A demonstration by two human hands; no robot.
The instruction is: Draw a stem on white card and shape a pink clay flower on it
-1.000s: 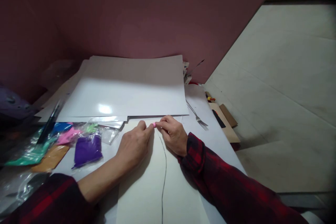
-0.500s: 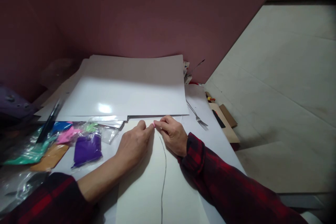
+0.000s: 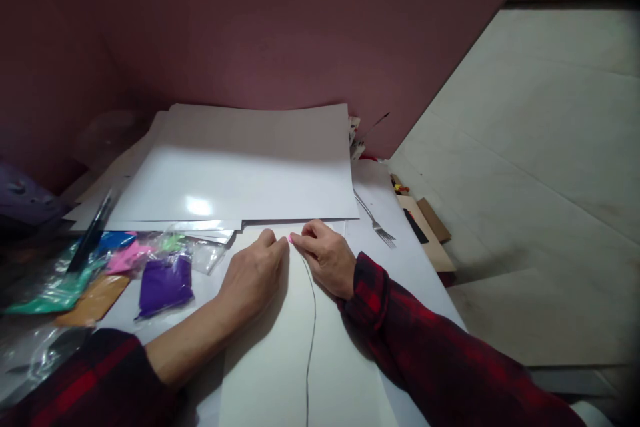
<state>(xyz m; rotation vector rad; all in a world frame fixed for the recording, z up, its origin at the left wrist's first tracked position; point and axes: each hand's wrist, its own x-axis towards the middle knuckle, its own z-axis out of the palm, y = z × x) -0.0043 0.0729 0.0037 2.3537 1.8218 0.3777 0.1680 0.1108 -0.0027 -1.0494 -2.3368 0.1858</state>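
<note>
A cream sheet of paper [image 3: 270,373] lies on the table with a dark curved line [image 3: 314,320] drawn down it. At the line's far end is a small bit of pink clay [image 3: 291,239], mostly covered by fingers. My right hand [image 3: 325,257] pinches this bit between thumb and forefinger. My left hand [image 3: 255,273] rests on the sheet just left of it, fingers curled and closed, their tips touching or very near the pink bit. Whether the left fingers hold anything is hidden.
Left of the sheet lie bags of coloured clay, among them purple [image 3: 165,283], pink [image 3: 129,257] and orange [image 3: 95,300], with a dark pen-like tool [image 3: 90,233] over them. Large white sheets [image 3: 240,167] lean at the back. A fork [image 3: 375,220] lies at the right.
Both hands stay at the top of the line. The left fingertips have drawn slightly away from the right ones, and a little more of the pink bit shows.
</note>
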